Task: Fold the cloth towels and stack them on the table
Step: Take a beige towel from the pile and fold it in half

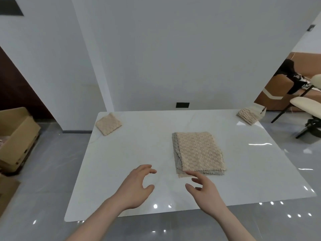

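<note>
1. So, from my head cam I'm looking down at a white table with a glossy, faintly marbled top.

2. Middle-right of it lies a beige towel, folded over once into a long rectangle. A grey underside layer peeks out along its left and near edges, so the edges aren't lined up.

3. My left hand hovers over bare table to the left of that towel, fingers spread and loosely curved, gripping nothing.

4. My right hand is also loose and empty, fingers splayed. The fingertips reach the near-left corner of the towel. Whether they actually touch the cloth or just hang over it, I can't tell from this angle.

5. Far left corner of the table has a small folded towel, a neat beige square sitting at a slant to the table edge.

6. Far right corner has a pile of towels, same beige, layers showing at its side. It's a bit blurry out there, so I won't count them.

7. Off the table: a cardboard box on the floor at left, and a cream chair with black legs at right. A black wall outlet sits just past the far edge of the table.
</note>
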A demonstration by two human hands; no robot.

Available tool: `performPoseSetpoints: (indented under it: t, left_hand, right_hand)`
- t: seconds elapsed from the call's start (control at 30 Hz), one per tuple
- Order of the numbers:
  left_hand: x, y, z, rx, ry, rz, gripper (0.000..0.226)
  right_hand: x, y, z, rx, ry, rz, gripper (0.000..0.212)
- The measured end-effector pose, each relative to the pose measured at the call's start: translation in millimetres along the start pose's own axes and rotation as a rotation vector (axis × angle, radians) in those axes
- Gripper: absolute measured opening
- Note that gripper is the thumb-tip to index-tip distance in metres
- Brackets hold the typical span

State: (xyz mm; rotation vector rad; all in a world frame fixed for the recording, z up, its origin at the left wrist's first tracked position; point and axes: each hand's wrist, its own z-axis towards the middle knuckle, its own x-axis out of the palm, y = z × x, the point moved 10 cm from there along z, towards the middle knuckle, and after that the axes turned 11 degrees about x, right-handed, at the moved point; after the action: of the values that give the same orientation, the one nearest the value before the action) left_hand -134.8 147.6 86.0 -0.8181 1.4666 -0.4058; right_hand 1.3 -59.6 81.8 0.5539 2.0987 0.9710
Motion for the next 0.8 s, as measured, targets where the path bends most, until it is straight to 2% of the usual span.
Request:
performPoseSetpoints:
  t: [0.23,0.53,0.8]
  left_hand:
    - [32.2,-28.6,20.7,-0.046,-0.045,0.013,0.046]
    - [118.2,-67.3,80.8,-0.169,-0.055,0.012,0.048]
    - [155.6,-68.5,141.8,-0.193,0.002,0.05,0.049]
  right_hand:
    - [-51.0,-15.0,28.9,-0.055,0.033,-0.021,0.039]
    - [-150.3,-83.6,99.8,-0.102,0.069,-0.132,0.039]
    - [-170.8,-117.0,166.7,-0.107,0.09,-0.255,0.038]
